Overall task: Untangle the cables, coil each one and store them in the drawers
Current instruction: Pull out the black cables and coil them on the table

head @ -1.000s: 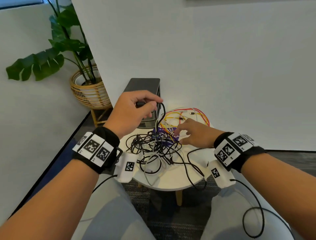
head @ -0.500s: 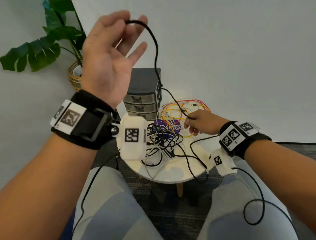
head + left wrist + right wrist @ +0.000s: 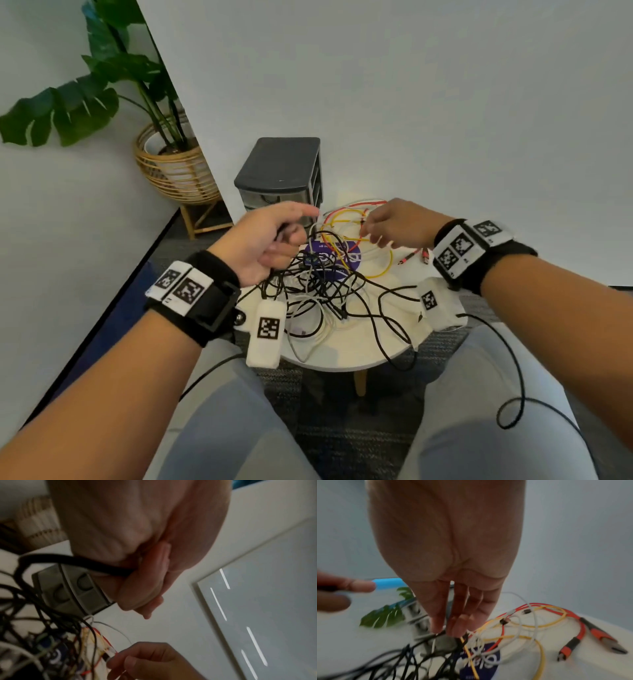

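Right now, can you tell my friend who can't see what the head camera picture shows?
A person's left hand grips a black cable rising from a tangle on a small round white table, while the right hand reaches into yellow and red cables. A dark drawer unit stands behind the tangle.

Right hand [image 3: 447,545] hung fingers-down, fingertips [image 3: 453,630] touching tangled thin black cables [image 3: 406,655]. Beside them lay looped yellow cable [image 3: 539,650], thin white cable [image 3: 534,627], and red-orange braided cable [image 3: 580,627] on white tabletop [image 3: 573,666]. Motion-blurred.
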A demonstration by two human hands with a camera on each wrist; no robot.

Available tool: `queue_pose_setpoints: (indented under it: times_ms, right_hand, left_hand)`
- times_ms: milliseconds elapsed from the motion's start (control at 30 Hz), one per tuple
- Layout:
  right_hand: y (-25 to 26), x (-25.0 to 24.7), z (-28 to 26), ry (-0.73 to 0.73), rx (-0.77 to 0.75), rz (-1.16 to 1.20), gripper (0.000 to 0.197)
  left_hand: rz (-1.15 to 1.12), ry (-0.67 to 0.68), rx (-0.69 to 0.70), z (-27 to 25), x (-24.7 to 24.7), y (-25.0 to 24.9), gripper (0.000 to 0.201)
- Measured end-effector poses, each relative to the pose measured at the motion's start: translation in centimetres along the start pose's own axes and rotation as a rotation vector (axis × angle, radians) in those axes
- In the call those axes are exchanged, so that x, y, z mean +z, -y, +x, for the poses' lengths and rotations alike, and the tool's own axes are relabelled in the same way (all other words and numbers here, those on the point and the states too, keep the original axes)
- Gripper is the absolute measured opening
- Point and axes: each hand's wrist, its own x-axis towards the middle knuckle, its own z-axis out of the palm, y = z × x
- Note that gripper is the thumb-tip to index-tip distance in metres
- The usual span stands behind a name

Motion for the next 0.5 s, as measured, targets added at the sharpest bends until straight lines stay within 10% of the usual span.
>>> queue_pose_setpoints:
  times_ms: [500]
  right_hand:
    - [1.3,8.9,4.8,0.205,-0.032,-0.586,0.015]
  left_hand:
    - [0.900,-0.120,0.118,4.2,0.3,6.1,0.018]
